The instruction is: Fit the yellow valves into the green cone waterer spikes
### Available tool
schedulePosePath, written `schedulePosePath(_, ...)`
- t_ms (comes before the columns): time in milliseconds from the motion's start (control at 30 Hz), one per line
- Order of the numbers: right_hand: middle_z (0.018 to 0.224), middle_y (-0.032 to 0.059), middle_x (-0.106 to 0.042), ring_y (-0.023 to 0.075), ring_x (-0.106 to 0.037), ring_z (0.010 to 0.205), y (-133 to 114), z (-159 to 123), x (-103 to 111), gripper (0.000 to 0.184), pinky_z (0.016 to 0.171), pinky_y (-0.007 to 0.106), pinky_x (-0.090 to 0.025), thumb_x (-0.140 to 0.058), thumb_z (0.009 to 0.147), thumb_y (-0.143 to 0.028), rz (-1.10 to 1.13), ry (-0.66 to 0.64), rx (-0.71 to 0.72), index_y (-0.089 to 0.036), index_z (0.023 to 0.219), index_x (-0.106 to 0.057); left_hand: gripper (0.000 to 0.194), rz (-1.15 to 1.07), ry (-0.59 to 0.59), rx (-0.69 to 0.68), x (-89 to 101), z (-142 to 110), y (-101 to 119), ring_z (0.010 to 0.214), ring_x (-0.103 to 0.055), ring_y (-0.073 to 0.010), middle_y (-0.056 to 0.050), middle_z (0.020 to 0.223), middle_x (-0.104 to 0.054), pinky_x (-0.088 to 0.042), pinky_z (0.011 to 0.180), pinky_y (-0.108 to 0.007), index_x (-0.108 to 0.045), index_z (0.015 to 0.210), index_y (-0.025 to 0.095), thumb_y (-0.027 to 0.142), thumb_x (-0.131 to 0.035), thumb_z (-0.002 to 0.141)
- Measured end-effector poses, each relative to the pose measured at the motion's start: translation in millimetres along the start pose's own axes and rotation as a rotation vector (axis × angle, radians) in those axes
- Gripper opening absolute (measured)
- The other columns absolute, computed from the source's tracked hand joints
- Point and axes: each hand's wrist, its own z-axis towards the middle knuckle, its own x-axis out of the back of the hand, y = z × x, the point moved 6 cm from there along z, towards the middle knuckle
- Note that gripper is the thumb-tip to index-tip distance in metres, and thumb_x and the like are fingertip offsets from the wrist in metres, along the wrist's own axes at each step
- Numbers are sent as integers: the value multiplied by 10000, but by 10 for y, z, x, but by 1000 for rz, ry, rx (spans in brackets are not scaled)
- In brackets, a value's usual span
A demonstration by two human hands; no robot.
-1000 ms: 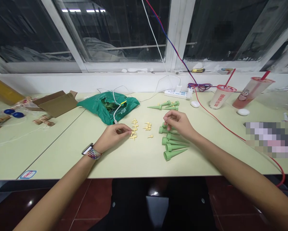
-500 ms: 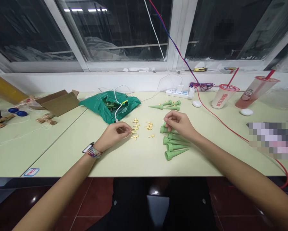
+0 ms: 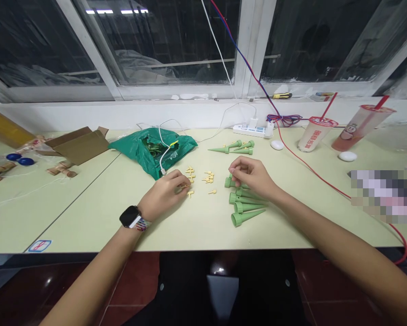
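My left hand [image 3: 166,194] is over the left group of small yellow T-shaped valves [image 3: 190,194], fingers bent together with one small yellow valve [image 3: 185,186] partly showing between them. To the right lies a second group of yellow pieces [image 3: 208,180], with a single yellow piece [image 3: 212,192] in front. My right hand [image 3: 253,175] is curled closed above a row of green plastic watering spikes [image 3: 244,207], partly covering the rearmost ones. Whatever is between its fingertips, if anything, is hidden. More green spikes [image 3: 241,151] lie farther back, some with yellow bits at them.
An open green plastic bag [image 3: 128,147] holding green pieces stands behind my left hand, a white cable [image 3: 162,158] across it. A cardboard box [image 3: 81,147] and wooden toys [image 3: 62,169] lie left. Two drink cups [image 3: 312,136] stand right, near a red cable [image 3: 308,167] and a power strip [image 3: 249,130].
My left hand has turned palm-down over the yellow valves, bringing the watch face into view. My right hand has stayed nearly where it was. The view has shifted slightly.
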Motion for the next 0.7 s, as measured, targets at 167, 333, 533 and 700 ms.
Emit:
schedulePosePath(167, 703, 1, -670, 129, -632, 565, -15, -12, -15, 181, 571, 264, -528, -715, 910, -357, -3, -5, 2, -189, 870, -660, 129, -29, -41, -6, -50, 23, 24, 926, -675, -175, -32, 1040, -693, -521, 866, -319, -707, 1015, 227, 243, -582, 989)
schedulePosePath(333, 698, 1, -666, 132, -633, 566, -29, -18, -24, 198, 562, 263, -535, -726, 902, -378, -12, -11, 11, -193, 870, -663, 125, -85, -53, 13, -45, 12, -15, 927, -695, -179, -20, 1010, -735, -530, 868, -313, -734, 959, 235, 310, -637, 979)
schedulePosePath(533, 707, 5, -672, 136, -639, 568, -21, -4, 12, 226, 577, 272, -536, -727, 905, -405, -10, 0, 16, -192, 876, -657, 236, -103, -21, 91, 38, -18, -27, 908, -695, -195, -32, 1004, -751, -530, 843, -323, -745, 941, 229, 449, -665, 964)
schedulePosePath(700, 710, 6, -672, 135, -639, 571, -19, 1, 27, 219, 581, 271, -520, -715, 914, -399, -14, 1, 20, -190, 882, -657, 262, -67, -42, 152, 37, -52, -73, 890, -687, -202, -36, 982, -752, -532, 820, -329, -753, 916, 233, 480, -670, 944)
